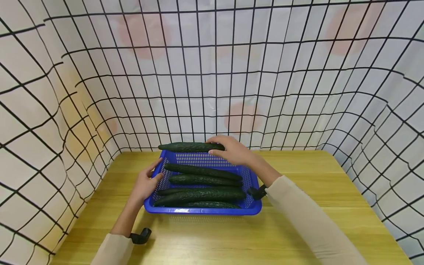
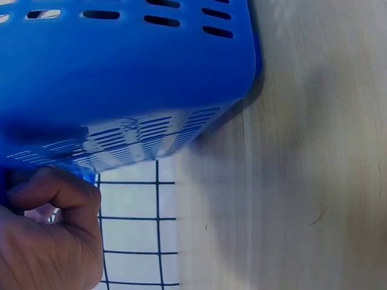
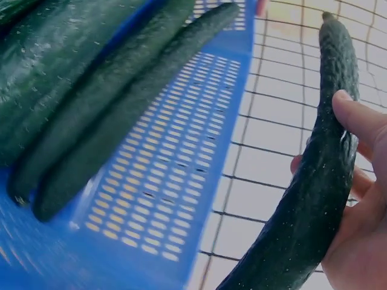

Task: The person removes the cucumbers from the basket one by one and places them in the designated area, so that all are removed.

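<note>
Right hand (image 1: 230, 150) pinches a cucumber (image 1: 185, 147) by the far rim of the blue plastic basket (image 1: 202, 211); left hand (image 1: 145, 184) grips its left rim. Cucumber probably stiff, moderately weighty, maybe slick; mid-length hold best.

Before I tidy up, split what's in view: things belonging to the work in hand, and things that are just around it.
In the work:
- cucumber in the right hand
- blue basket, left hand at its rim
- cucumbers in the basket

Just around it:
- wooden table
- black wire grid
- pale sheet behind the grid
</note>
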Available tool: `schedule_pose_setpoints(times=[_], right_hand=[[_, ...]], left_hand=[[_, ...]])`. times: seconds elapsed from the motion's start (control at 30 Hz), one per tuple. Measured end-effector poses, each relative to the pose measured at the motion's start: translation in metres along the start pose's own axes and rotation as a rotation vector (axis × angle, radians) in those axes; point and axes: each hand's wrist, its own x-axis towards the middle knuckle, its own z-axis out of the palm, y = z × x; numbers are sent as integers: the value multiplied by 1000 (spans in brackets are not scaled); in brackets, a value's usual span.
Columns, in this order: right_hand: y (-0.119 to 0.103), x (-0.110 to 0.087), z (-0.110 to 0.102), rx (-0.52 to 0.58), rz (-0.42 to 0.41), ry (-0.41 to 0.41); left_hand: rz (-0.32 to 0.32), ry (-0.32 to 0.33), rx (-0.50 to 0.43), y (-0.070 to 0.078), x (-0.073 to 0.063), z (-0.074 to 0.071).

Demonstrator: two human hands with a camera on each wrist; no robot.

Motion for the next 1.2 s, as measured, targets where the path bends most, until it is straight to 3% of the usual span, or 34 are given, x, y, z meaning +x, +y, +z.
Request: schedule_pose_setpoints(times=[0.33, 0.77, 1.2], right_hand=[[26, -28, -24, -78, 2, 23], [78, -89, -51, -85, 74, 84], [122, -148, -73, -107, 163, 124]], left_hand=[[-17, -26, -31, -4, 4, -2], [-17, -41, -31, 4, 0, -1], [-16, -19, -27, 1, -2, 0]])
